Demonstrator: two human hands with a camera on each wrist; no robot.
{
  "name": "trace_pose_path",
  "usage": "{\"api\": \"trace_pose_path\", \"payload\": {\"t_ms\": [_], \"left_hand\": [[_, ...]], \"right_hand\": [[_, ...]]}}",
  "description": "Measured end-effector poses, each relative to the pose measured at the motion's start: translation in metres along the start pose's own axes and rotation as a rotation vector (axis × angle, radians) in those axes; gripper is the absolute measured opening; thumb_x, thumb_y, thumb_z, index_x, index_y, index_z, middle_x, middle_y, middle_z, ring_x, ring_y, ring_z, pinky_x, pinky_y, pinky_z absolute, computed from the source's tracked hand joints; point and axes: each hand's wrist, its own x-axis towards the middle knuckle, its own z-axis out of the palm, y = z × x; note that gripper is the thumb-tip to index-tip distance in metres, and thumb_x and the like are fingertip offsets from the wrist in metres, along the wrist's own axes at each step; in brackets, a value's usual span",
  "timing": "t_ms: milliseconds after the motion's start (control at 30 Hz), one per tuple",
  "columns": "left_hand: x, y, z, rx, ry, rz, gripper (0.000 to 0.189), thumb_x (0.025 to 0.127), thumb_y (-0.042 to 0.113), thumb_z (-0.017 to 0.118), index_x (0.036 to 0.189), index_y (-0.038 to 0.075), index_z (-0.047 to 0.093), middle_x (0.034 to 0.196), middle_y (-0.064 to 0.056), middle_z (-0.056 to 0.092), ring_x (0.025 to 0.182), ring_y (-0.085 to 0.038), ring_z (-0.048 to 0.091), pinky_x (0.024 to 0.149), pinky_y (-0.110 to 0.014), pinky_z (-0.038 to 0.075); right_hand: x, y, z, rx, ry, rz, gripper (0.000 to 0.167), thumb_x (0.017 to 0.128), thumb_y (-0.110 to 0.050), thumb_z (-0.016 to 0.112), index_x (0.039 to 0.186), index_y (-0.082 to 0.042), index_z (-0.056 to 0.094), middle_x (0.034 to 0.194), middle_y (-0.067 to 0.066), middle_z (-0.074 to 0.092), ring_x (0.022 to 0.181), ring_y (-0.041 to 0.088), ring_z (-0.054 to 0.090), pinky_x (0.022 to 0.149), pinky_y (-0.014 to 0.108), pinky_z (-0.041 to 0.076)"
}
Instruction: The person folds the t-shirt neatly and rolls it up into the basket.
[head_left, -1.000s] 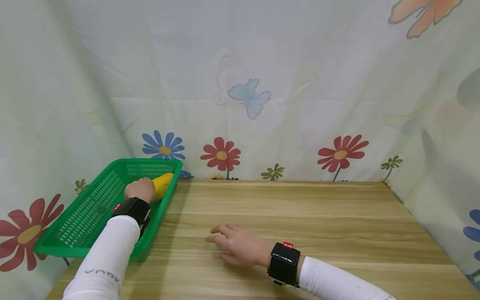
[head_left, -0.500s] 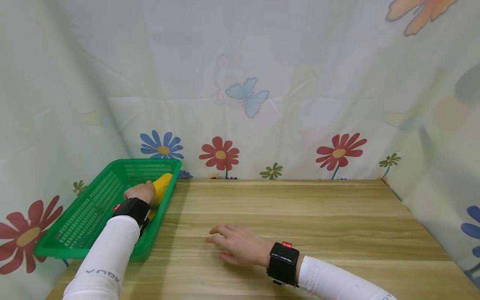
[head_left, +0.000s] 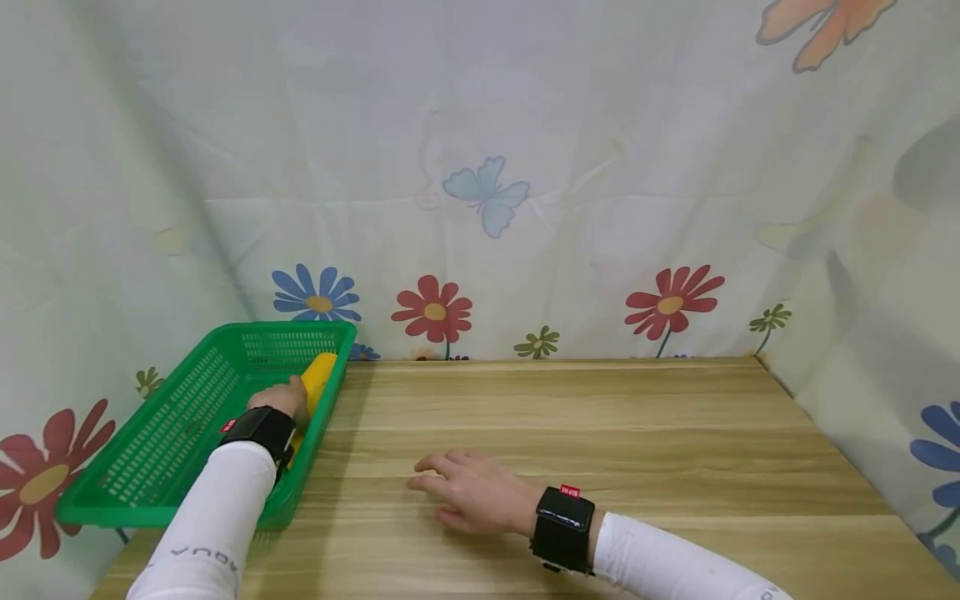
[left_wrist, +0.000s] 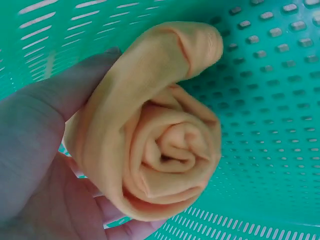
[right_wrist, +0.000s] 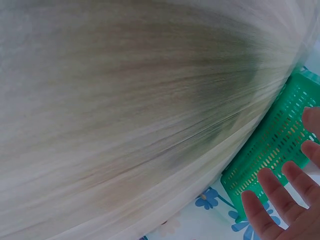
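My left hand (head_left: 283, 397) is inside the green plastic basket (head_left: 142, 433), at its right side. It grips a rolled-up yellow cloth (left_wrist: 175, 145); in the left wrist view the thumb lies along one side and the fingers come round beneath. The cloth's end shows a spiral, with a folded flap curving over it. In the head view the yellow cloth (head_left: 318, 377) lies along the basket's right wall, partly hidden by the hand. My right hand (head_left: 480, 493) holds nothing, fingers spread and slightly bent, over the wooden table; whether it touches the top I cannot tell.
The basket has slotted walls and stands at the left of the wood-grain table (head_left: 600, 433). A pale curtain (head_left: 585, 250) printed with flowers and butterflies hangs behind and on both sides. Both wrists wear black bands.
My left hand, with the yellow cloth, has shifted slightly toward me along the basket's right wall. The head view has turned a little; my right hand keeps its pose.
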Motion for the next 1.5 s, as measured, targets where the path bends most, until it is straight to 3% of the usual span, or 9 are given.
{"api": "trace_pose_path", "payload": {"t_ms": [100, 367, 567, 833, 1100, 1300, 1500], "left_hand": [[-0.001, -0.002, 0.002, -0.001, -0.012, 0.013, 0.072, 0.086, 0.013, 0.057, 0.138, -0.016, 0.016, 0.113, -0.037, 0.054, 0.097, -0.042, 0.057, 0.081, -0.052, 0.048], [-0.015, -0.007, -0.007, -0.081, -0.134, 0.039, 0.088, 0.084, 0.013, 0.062, 0.144, -0.013, 0.004, 0.13, -0.038, 0.04, 0.099, -0.04, 0.048, 0.086, -0.05, 0.043], [-0.021, -0.005, -0.014, -0.092, -0.139, 0.084, 0.087, 0.087, 0.017, 0.059, 0.146, -0.01, 0.002, 0.138, -0.04, 0.033, 0.115, -0.047, 0.045, 0.085, -0.05, 0.044], [-0.032, 0.01, -0.031, -0.002, -0.012, 0.141, 0.077, 0.092, 0.025, 0.055, 0.145, -0.01, 0.013, 0.14, -0.042, 0.025, 0.122, -0.057, 0.036, 0.092, -0.061, 0.039], [-0.036, 0.025, -0.041, 0.051, 0.098, 0.174, 0.059, 0.101, 0.025, 0.038, 0.147, -0.005, 0.018, 0.144, -0.039, 0.021, 0.128, -0.057, 0.028, 0.097, -0.065, 0.033], [-0.047, 0.04, -0.039, 0.084, 0.231, 0.258, 0.063, 0.099, 0.034, 0.044, 0.149, 0.003, 0.022, 0.149, -0.03, 0.021, 0.133, -0.053, 0.024, 0.102, -0.066, 0.026], [-0.06, 0.061, -0.033, 0.136, 0.282, 0.33, 0.074, 0.093, 0.046, 0.051, 0.15, 0.01, 0.022, 0.155, -0.021, 0.019, 0.138, -0.048, 0.02, 0.105, -0.066, 0.021]], "right_hand": [[0.0, -0.001, 0.001, -0.01, 0.01, -0.007, 0.051, 0.089, -0.032, 0.064, 0.136, -0.021, 0.046, 0.133, 0.002, 0.05, 0.113, 0.015, 0.055, 0.095, 0.032, 0.047], [0.001, 0.0, 0.003, -0.012, 0.025, -0.019, 0.051, 0.089, -0.03, 0.064, 0.136, -0.02, 0.047, 0.132, 0.002, 0.051, 0.113, 0.015, 0.055, 0.094, 0.031, 0.047], [0.002, 0.001, -0.001, 0.003, 0.02, -0.005, 0.05, 0.089, -0.03, 0.064, 0.135, -0.019, 0.047, 0.132, 0.003, 0.051, 0.114, 0.016, 0.054, 0.096, 0.033, 0.047], [-0.003, 0.008, -0.006, -0.003, 0.011, 0.042, 0.052, 0.088, -0.031, 0.066, 0.135, -0.02, 0.046, 0.133, 0.003, 0.051, 0.115, 0.017, 0.055, 0.095, 0.033, 0.047], [-0.011, 0.018, -0.019, -0.013, -0.02, 0.113, 0.055, 0.089, -0.034, 0.064, 0.138, -0.02, 0.045, 0.137, 0.003, 0.048, 0.121, 0.019, 0.051, 0.099, 0.037, 0.044], [-0.017, 0.023, -0.029, -0.038, -0.05, 0.161, 0.059, 0.088, -0.037, 0.064, 0.142, -0.022, 0.042, 0.146, 0.002, 0.041, 0.131, 0.021, 0.042, 0.104, 0.043, 0.039], [-0.028, 0.029, -0.036, -0.074, -0.057, 0.177, 0.062, 0.089, -0.043, 0.061, 0.144, -0.023, 0.039, 0.15, 0.003, 0.036, 0.136, 0.023, 0.037, 0.106, 0.045, 0.037]]}}
